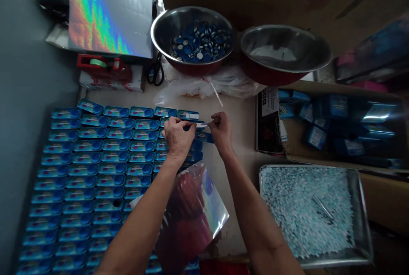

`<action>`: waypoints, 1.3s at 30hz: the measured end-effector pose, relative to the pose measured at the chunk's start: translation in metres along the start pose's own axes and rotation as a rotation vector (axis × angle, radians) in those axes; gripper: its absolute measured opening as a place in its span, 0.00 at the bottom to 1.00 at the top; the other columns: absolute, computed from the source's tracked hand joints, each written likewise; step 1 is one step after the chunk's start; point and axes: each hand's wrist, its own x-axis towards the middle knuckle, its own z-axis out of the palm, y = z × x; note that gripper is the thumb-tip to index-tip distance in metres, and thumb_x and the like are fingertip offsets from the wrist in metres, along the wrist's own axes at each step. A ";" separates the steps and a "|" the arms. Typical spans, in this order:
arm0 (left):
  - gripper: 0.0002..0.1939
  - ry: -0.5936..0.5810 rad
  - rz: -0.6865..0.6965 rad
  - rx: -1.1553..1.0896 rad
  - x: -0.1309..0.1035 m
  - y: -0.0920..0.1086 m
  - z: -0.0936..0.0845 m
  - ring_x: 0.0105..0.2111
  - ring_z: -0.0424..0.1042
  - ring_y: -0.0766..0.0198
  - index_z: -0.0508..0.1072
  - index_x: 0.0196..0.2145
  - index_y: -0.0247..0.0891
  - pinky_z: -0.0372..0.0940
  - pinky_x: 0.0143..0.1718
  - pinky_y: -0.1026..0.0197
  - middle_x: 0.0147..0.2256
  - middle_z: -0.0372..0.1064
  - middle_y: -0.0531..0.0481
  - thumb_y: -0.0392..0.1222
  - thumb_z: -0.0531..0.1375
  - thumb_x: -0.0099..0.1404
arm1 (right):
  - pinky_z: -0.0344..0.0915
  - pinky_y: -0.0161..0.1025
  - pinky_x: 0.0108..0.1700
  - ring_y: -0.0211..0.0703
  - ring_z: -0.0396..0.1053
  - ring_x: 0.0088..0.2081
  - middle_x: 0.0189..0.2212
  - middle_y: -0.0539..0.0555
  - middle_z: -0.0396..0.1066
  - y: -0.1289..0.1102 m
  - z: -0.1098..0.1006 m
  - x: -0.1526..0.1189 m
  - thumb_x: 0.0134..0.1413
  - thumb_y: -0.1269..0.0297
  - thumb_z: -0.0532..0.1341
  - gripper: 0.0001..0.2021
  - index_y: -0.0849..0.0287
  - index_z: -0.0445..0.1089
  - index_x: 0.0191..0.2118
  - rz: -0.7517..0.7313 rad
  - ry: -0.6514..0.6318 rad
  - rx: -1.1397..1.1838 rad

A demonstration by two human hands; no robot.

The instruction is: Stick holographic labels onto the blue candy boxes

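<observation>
Rows of small blue packages [111, 168] cover the left part of the table. Over the right end of the upper rows, my left hand [179, 136] is closed on one end of a small white strip [201, 125]. The fingers of my right hand [220, 128] pinch the strip's other end, just to the right. A white piece [191, 116] lies on a blue package right behind the strip. Below my left hand, a shiny reflective sheet [194, 211] rests partly under my left forearm.
Behind are a bowl of blue round pieces [191, 68], a second metal bowl [284, 72], black scissors [155, 70], a red tape dispenser [105, 68] and a holographic sheet [110, 15]. On the right are a carton of blue packs [319, 155] and a tray of pale blue bits [362, 206].
</observation>
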 end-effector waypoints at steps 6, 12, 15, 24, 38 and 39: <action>0.08 0.000 0.005 0.015 -0.002 -0.002 0.002 0.51 0.66 0.44 0.84 0.32 0.46 0.62 0.50 0.45 0.44 0.72 0.43 0.50 0.67 0.62 | 0.57 0.37 0.33 0.40 0.65 0.28 0.23 0.43 0.65 0.005 0.003 0.003 0.43 0.70 0.61 0.12 0.53 0.66 0.38 0.027 -0.025 0.000; 0.12 -0.040 -0.074 0.075 0.009 -0.002 0.003 0.53 0.65 0.41 0.77 0.28 0.42 0.62 0.52 0.43 0.45 0.70 0.41 0.51 0.72 0.57 | 0.60 0.35 0.29 0.40 0.69 0.25 0.21 0.43 0.70 0.025 0.004 0.019 0.36 0.65 0.69 0.18 0.53 0.66 0.37 0.261 -0.160 0.300; 0.15 -0.074 -0.090 0.116 0.016 -0.003 0.001 0.53 0.64 0.39 0.74 0.29 0.41 0.62 0.51 0.42 0.46 0.70 0.40 0.51 0.73 0.55 | 0.57 0.32 0.25 0.36 0.67 0.22 0.20 0.42 0.71 0.039 0.001 0.033 0.29 0.63 0.74 0.24 0.55 0.67 0.37 0.427 -0.330 0.384; 0.10 -0.087 -0.075 0.089 0.017 -0.005 -0.002 0.51 0.65 0.40 0.74 0.31 0.44 0.61 0.48 0.44 0.44 0.71 0.42 0.50 0.68 0.59 | 0.57 0.31 0.24 0.35 0.65 0.20 0.18 0.45 0.71 0.061 0.008 0.049 0.30 0.65 0.76 0.17 0.58 0.72 0.30 0.417 -0.484 0.313; 0.18 -0.104 0.157 0.078 -0.012 -0.051 -0.060 0.48 0.69 0.51 0.75 0.49 0.37 0.62 0.56 0.51 0.43 0.72 0.42 0.36 0.57 0.62 | 0.64 0.36 0.34 0.41 0.72 0.31 0.28 0.50 0.75 0.057 -0.109 -0.090 0.49 0.43 0.68 0.21 0.57 0.73 0.37 0.212 -0.113 0.107; 0.17 -0.079 0.159 0.084 -0.032 -0.065 -0.074 0.48 0.69 0.51 0.74 0.49 0.38 0.62 0.56 0.51 0.43 0.73 0.43 0.38 0.56 0.63 | 0.65 0.37 0.36 0.42 0.72 0.32 0.29 0.51 0.75 0.059 -0.112 -0.111 0.51 0.43 0.67 0.21 0.57 0.74 0.36 0.171 -0.158 0.048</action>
